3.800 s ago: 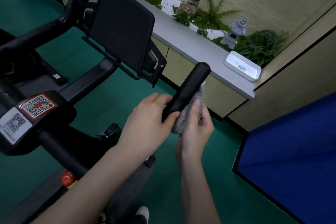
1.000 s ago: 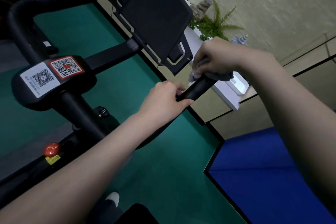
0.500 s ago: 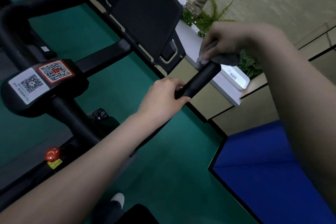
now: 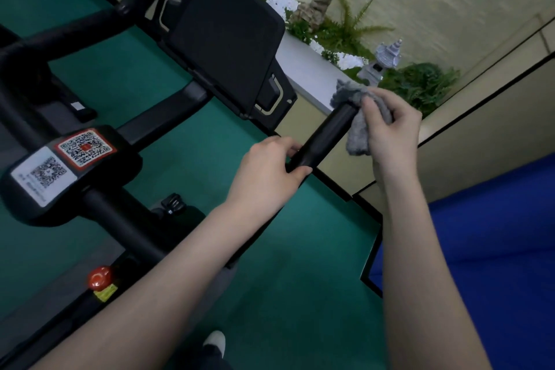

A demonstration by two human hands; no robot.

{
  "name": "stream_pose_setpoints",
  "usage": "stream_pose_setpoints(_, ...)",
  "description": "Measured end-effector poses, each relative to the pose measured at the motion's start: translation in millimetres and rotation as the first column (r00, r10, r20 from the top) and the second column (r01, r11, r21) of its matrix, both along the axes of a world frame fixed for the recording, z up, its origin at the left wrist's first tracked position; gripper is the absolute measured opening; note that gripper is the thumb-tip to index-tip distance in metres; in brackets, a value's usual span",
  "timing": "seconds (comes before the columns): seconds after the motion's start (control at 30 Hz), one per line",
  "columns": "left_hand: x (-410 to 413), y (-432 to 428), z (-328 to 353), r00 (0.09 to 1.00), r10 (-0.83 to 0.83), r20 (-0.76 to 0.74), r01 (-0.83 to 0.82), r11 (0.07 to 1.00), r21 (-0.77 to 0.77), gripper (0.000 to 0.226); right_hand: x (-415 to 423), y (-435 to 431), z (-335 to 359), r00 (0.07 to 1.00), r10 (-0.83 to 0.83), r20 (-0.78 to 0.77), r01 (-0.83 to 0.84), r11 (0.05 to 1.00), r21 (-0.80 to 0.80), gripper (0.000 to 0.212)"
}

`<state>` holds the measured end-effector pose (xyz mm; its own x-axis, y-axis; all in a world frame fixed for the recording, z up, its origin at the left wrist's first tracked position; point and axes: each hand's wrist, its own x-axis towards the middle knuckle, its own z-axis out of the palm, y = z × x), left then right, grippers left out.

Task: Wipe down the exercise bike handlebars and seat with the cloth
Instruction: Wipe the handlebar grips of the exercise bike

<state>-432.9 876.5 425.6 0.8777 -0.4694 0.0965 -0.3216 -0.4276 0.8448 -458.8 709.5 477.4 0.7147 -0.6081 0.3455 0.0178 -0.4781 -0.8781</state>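
The black right handlebar grip (image 4: 326, 137) of the exercise bike points up and to the right. My left hand (image 4: 267, 174) grips its lower part. My right hand (image 4: 390, 129) holds a grey cloth (image 4: 356, 126) against the tip and right side of the grip. The cloth covers the end of the bar and hangs down beside it. The left handlebar (image 4: 75, 30) runs across the upper left. The seat is out of view.
A black screen (image 4: 228, 39) is mounted between the bars, and a stem housing with QR stickers (image 4: 66, 165) sits at left. A red knob (image 4: 100, 276) is low on the frame. A white ledge (image 4: 303, 69) with plants runs behind; a blue mat (image 4: 480, 234) lies at right.
My right hand has swung from above the tip to the right side of the grip, taking the cloth with it. My left hand keeps its hold on the bar.
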Motion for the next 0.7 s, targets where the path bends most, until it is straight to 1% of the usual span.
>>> stream_pose_setpoints(0.07,-0.7,-0.5,0.9,1.000,0.002,-0.003,-0.002,1.000,-0.003,0.036,0.3,-4.2,-2.3,0.999,0.011,0.040,-0.020,0.972,0.236,0.015)
stream_pose_setpoints(0.13,-0.7,-0.4,1.0,1.000,-0.003,-0.002,0.003,1.000,0.005,0.036,-6.3,3.1,-17.0,0.998,0.008,0.058,-0.030,0.921,0.389,0.015)
stream_pose_setpoints(0.23,-0.9,1.0,0.1,1.000,-0.019,0.002,0.019,1.000,0.008,0.033,-21.7,26.2,-45.0,0.992,-0.051,0.112,-0.019,0.832,0.554,0.017)
stream_pose_setpoints(0.3,-1.2,1.6,0.4,1.000,-0.027,0.016,0.027,1.000,0.002,0.031,-21.0,33.1,-51.4,0.979,-0.109,0.174,-0.022,0.787,0.616,0.019)
stream_pose_setpoints(0.4,-1.3,1.0,1.0,0.999,-0.026,0.035,0.026,1.000,-0.011,0.031,-14.0,34.4,-50.2,0.968,-0.140,0.207,-0.018,0.787,0.617,0.021)
stream_pose_setpoints(0.57,-1.6,1.5,1.6,0.998,-0.030,0.052,0.031,0.999,-0.021,0.030,-32.6,58.4,-72.4,0.977,-0.166,0.137,0.066,0.838,0.542,0.021)
stream_pose_setpoints(0.7,-2.0,1.7,1.7,0.997,-0.039,0.061,0.040,0.999,-0.019,0.030,-31.3,59.1,-73.3,0.967,-0.192,0.165,0.083,0.857,0.509,0.025)
